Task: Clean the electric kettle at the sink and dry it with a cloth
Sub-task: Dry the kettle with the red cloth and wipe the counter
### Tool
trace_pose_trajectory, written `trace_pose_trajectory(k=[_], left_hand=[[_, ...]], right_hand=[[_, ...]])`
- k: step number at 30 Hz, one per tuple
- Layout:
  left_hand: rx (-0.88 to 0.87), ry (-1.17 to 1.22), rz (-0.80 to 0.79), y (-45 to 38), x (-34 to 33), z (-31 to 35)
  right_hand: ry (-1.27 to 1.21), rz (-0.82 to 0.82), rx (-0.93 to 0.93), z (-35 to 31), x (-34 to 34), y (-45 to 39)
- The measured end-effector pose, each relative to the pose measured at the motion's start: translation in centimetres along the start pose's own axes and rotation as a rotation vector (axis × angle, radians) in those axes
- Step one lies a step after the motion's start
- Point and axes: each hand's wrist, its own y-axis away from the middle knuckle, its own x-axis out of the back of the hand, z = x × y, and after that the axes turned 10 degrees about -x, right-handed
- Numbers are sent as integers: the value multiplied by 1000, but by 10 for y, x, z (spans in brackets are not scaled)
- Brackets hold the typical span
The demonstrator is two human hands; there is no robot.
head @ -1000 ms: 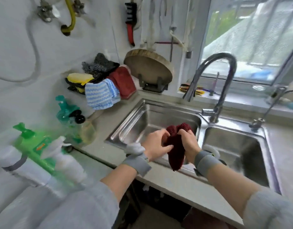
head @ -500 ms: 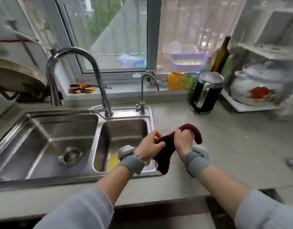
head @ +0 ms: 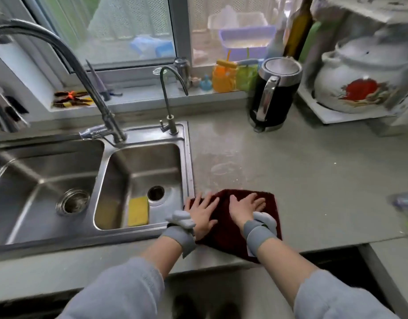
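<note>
Both palms flat, fingers spread: left hand (head: 202, 211), right hand (head: 245, 207) pressing soft cloth (head: 228, 233), gripping nothing. Kettle (head: 273, 95) well beyond fingertips, likely hefty, slick; you take handle (head: 266, 97).

No legible text, label, brand, number or sign appears in the head view. The white pot (head: 362, 81) on the right bears a red painted motif without lettering; the electric kettle (head: 273, 93) shows no readable marking.
</note>
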Motion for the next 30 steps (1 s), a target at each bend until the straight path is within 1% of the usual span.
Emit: trace_pose_trajectory(k=[1, 2, 5, 7, 9, 12, 13, 15, 17, 19, 21, 23, 25, 26, 27, 30], left_hand=[[-27, -60, -38, -3, -14, -8], [-47, -105, -43, -5, -24, -16], [-118, -165, 48, -16, -31, -33], [-133, -169, 76, -30, -26, -43], [-118, -163, 105, -41, -18, -44], [-84, -130, 120, -72, -3, -56], [-78, -129, 129, -82, 2, -60], [-61, -132, 146, -102, 11, -69], [-54, -138, 138, -116, 17, -74], [-44, -143, 141, -129, 23, -81], [-19, -131, 161, -141, 29, -86], [24, -117, 174, -152, 32, -91], [72, -78, 195, -162, 34, -93], [73, -55, 212, -162, 34, -91], [106, -18, 271, -167, 39, -93], [202, 70, 523, -169, 56, -107]], right_hand=[[27, 31, -17, 4, -13, -3], [54, 90, -7, 8, -25, -6], [101, 254, 41, 14, -46, -14], [125, 320, 43, 2, -52, -25], [146, 337, 70, -16, -45, -41], [171, 307, 135, -48, -34, -75], [176, 330, 133, -53, -34, -81], [166, 406, 75, -63, -42, -89], [122, 447, -4, -73, -52, -88], [99, 466, 7, -89, -56, -94], [149, 482, 107, -104, -53, -112], [255, 479, 262, -121, -47, -134], [353, 434, 440, -145, -44, -155], [398, 412, 493, -151, -43, -161], [459, 369, 571, -167, -42, -173], [659, 200, 845, -208, -34, -199]])
